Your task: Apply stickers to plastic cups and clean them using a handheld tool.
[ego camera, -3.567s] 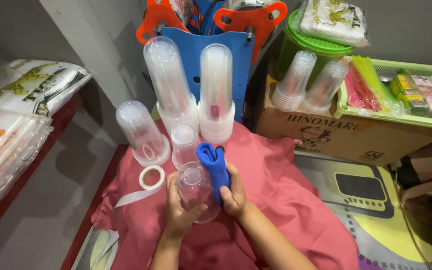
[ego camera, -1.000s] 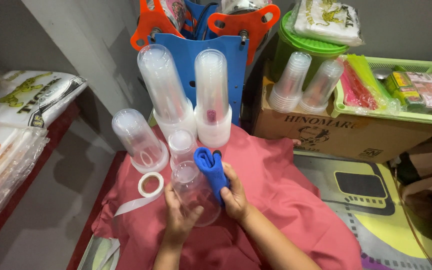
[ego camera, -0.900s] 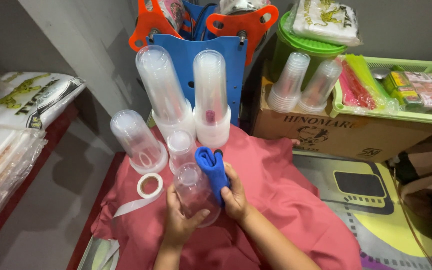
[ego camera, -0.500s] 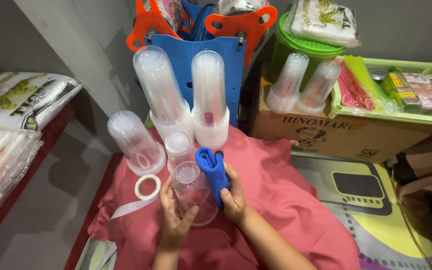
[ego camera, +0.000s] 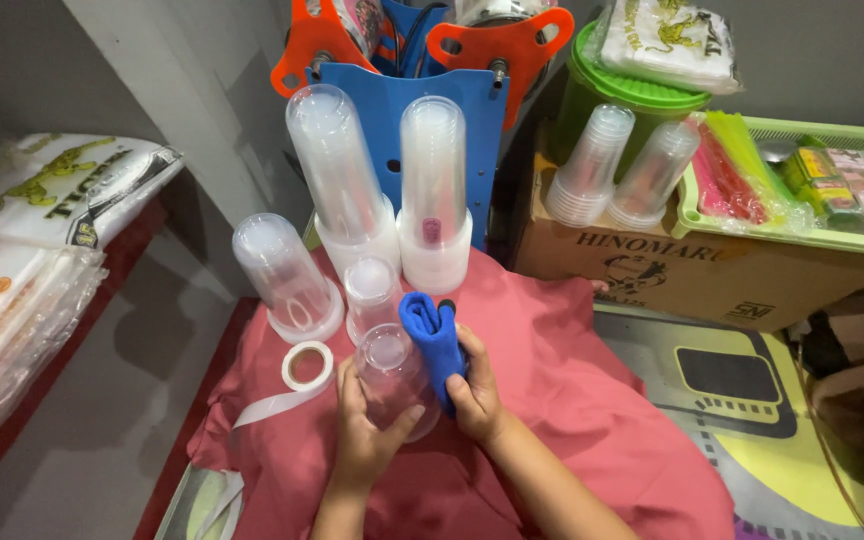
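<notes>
Left hand (ego camera: pixel 367 440) clasps a clear plastic cup (ego camera: pixel 392 380), upside down on the red cloth (ego camera: pixel 572 400) near its middle. Right hand (ego camera: pixel 474 390) presses a folded blue rag (ego camera: pixel 432 335) against the cup's side. Tape roll (ego camera: pixel 307 365) lies just beside, toward the left edge.

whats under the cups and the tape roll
A red cloth lies under the clear cups and the tape roll. Whatever the cloth rests on is covered.
</notes>
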